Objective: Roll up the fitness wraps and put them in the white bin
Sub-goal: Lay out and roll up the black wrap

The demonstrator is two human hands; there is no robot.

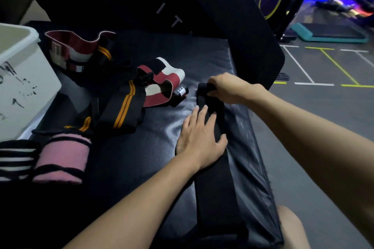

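Counter (141,153) — a black padded surface, carrying everything listed below.

White bin (22,95) — stands at your far left on the counter, its top open, with dark scribbled marks on the side facing you.

Black wrap (218,188) — a long plain strip laid flat along the counter's right side, running from the near edge away from you. Its far end is turned over into a small roll.

Red-and-white wraps — one (74,50) stands curled just beside the bin at the back; the other (164,85) lies loose at mid-counter, a small labelled roll touching its right end.

Black wrap with orange stripes (121,111) — lies unrolled, between the bin and the plain black strip, overlapping the mid-counter red-and-white one.

Pink roll (62,159) — already rolled, banded in black, lying on its side near the front left.

Black-and-white striped roll (16,159) — rolled, touching the pink one on its left, partly cut off by the frame edge.

Your left hand (200,137) — open and flat, palm down, pressing the black strip against the counter.

Your right hand (226,89) — fingers curled closed around the rolled far end of the same strip.
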